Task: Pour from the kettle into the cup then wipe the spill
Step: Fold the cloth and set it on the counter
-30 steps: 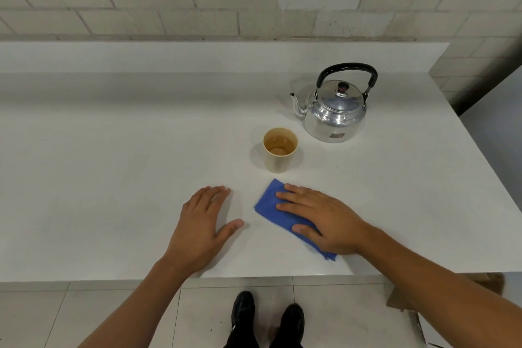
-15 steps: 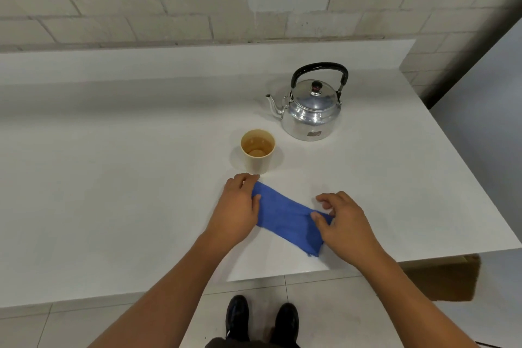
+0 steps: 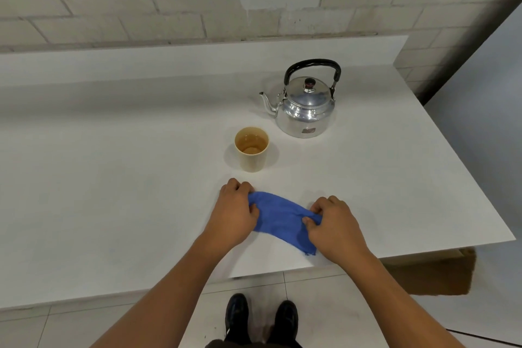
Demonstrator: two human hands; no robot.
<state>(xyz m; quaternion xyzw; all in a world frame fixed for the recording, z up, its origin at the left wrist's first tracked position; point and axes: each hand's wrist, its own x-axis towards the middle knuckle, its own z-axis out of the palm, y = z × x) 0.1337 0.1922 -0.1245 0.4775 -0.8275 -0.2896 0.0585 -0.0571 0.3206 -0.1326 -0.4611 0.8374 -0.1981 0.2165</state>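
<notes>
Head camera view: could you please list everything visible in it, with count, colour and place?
kettle: 1, silver with black handle, far right part of the counter, spout pointing left
cup: 1, beige, holds brownish liquid, in front and left of the kettle
cloth: 1, blue, near counter edge, gripped at both ends
counter: 1, white, against the wall
brick wall: 1, pale grey, behind the counter
cardboard box: 1, brown, under the counter's right end
left hand: 1, closed on the cloth's left end
right hand: 1, closed on the cloth's right end
shoes: 2, black, on the tiled floor
</notes>
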